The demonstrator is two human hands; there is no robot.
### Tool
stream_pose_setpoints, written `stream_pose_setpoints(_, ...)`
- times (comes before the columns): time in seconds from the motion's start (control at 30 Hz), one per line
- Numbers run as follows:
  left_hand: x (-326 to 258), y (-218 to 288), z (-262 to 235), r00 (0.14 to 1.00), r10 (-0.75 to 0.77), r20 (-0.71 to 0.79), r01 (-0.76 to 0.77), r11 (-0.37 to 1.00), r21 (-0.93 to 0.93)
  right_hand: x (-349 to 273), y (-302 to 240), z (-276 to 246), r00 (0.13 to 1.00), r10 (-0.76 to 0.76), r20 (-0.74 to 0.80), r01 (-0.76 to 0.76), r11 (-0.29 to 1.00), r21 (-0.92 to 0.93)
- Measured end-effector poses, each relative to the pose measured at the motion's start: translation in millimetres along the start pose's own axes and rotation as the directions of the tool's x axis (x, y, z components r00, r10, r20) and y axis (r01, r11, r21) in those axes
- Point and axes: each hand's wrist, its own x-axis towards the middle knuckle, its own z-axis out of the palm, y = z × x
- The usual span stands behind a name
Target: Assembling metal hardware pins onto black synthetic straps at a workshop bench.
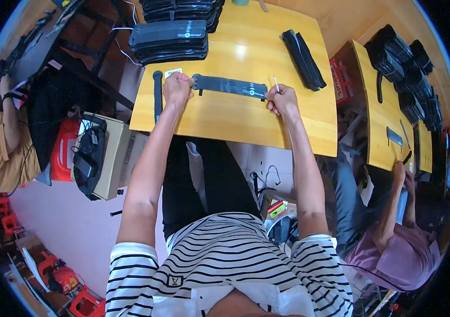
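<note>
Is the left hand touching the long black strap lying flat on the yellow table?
Touching. The head view shows the left hand closed on the left end of the black strap, no gap visible.

Bright, even overhead light. Soft glare spot on the yellow table [240,51] near its far edge. Faint, short shadows under the forearms. Sharp in the centre, softer toward the rim. Strong fisheye bending of straight edges; black vignette in all corners. Darker, murkier at upper left and along the right rim.
</note>
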Motion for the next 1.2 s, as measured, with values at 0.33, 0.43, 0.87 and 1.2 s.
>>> stream_pose_setpoints(0.33,-56,12,-14,0.808,0.587,0.055,-0.560,0.735,0.383,0,9,-16,0.995,-0.048,0.090,0.024,0.967,0.252)
stream_pose_setpoints(0.43,-79,22,12,0.681,0.658,0.323,-0.725,0.543,0.423,-4,8,-14,0.994,-0.086,0.067,0.063,0.956,0.287)
stream_pose_setpoints(0.87,-82,-4,50,0.623,0.557,0.550,-0.766,0.294,0.571,-50,-12,8,0.685,-0.676,0.273,0.642,0.381,-0.665)
stream_pose_setpoints(1.2,-73,-11,42,0.658,0.519,0.545,-0.734,0.279,0.619,-46,1,12,0.706,-0.628,0.328,0.599,0.282,-0.750)
